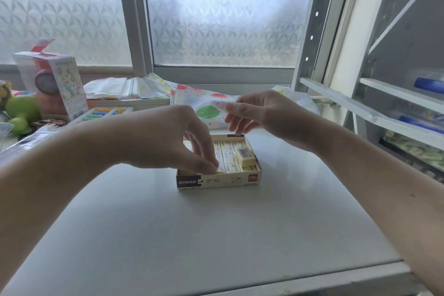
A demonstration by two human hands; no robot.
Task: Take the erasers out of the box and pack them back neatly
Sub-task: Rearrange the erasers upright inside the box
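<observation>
We stand at a pale table [216, 223] set against a frosted window [216, 14], with a white shelf rack [384, 94] to our right.

An open box [217, 181] sits mid-table, its near wall printed dark at the left end and bearing a red logo at the right. Inside it lie cream erasers [228, 155] packed in rows. One loose eraser [245, 156] with a barcode on top lies tilted over the packed ones near the right wall.

Our left hand [165, 139] reaches down into the box at its left side, fingers curled, the tips pinching an eraser at the near-left corner; how firmly we hold it we cannot tell.

Our right hand [269, 115] hangs above the far edge of the box, apart from it, fingers loosely bent and close together. Something pale and blurred shows at its fingertips; we cannot tell whether that is a held eraser or the patterned bags [206, 103] behind.

At the far left stand a carton [64, 84] with its flap up, a green toy [21, 113] and a tray of coloured beads [105, 113].
</observation>
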